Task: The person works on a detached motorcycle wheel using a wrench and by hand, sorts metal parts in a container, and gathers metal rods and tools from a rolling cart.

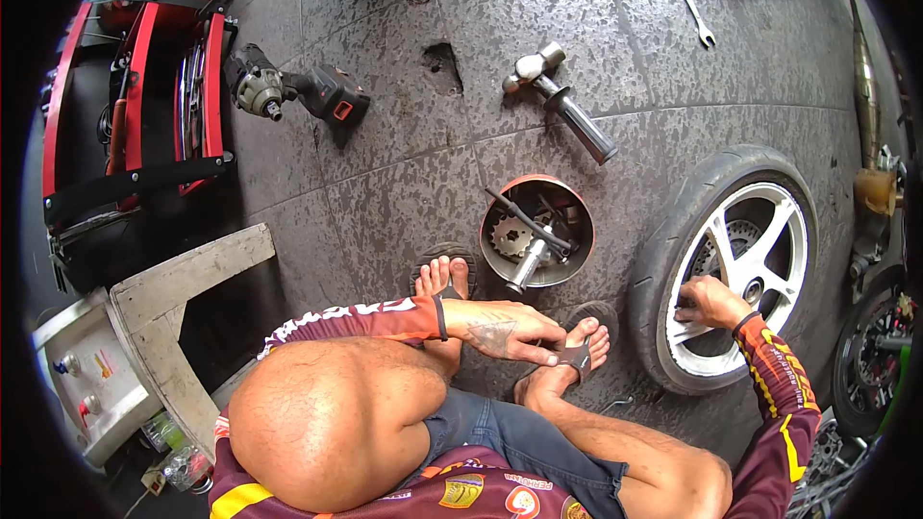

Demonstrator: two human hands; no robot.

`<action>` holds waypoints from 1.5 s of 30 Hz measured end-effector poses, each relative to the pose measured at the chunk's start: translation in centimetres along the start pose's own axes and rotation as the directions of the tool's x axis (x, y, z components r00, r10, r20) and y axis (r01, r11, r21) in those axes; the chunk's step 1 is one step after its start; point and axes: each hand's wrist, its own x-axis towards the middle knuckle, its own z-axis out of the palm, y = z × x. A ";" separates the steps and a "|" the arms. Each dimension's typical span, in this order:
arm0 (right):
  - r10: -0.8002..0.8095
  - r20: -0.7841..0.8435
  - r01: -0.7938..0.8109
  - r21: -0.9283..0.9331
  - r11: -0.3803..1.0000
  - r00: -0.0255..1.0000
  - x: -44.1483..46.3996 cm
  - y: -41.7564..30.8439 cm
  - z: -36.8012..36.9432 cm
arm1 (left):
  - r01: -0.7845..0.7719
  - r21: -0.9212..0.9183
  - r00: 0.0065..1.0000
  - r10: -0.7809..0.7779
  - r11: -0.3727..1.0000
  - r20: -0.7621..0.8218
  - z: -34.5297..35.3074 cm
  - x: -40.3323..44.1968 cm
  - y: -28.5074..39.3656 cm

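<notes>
The right hand (713, 304) touched the motorcycle wheel (744, 271) on the floor (385, 202); whether it gripped could not be determined. The left hand (510, 330) was relaxed, apparently empty. The wheel was likely heavy and rigid; opposite tyre (657, 250) sides offered the surest hold.

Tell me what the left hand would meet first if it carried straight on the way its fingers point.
Going straight on, the left hand would probably meet the person's right foot first, around the toes; depth is unclear, so it might pass above.
</notes>
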 end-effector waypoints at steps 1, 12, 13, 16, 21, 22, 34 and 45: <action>-0.016 -0.076 0.015 -0.016 1.000 0.997 -0.1 -0.2 0.2 | 0.015 -0.014 1.000 -0.015 1.000 0.019 -0.1 0.0 0.0; 0.043 -0.012 -0.042 0.031 0.999 0.999 0.0 0.0 0.2 | 0.000 -0.015 1.000 0.000 1.000 0.000 -0.2 -0.1 0.2; 0.010 -0.051 -0.012 -0.024 1.000 0.999 0.0 0.1 0.7 | 0.001 -0.013 1.000 -0.001 1.000 0.000 -0.1 -0.1 0.2; 0.001 -0.125 0.010 0.083 0.997 0.992 -0.3 0.5 1.0 | -0.007 -0.003 1.000 0.007 1.000 -0.017 -0.1 -0.2 0.0; -0.085 -0.058 0.090 0.087 0.992 0.995 -0.4 1.2 1.1 | -0.078 0.014 0.996 0.078 0.997 -0.049 0.0 -0.1 0.2; -0.060 -0.047 0.063 0.059 0.996 0.997 -0.3 1.3 1.2 | -0.062 0.023 0.998 0.063 0.998 -0.032 0.1 0.0 -0.2; 0.004 0.065 -0.010 0.088 0.996 0.998 -0.1 1.4 0.6 | 0.010 0.011 0.999 -0.010 1.000 0.033 -0.4 0.8 0.7; 0.043 0.087 -0.056 0.144 0.988 0.995 0.1 1.7 0.9 | 0.038 -0.011 0.999 -0.037 0.999 0.017 -0.3 0.9 0.6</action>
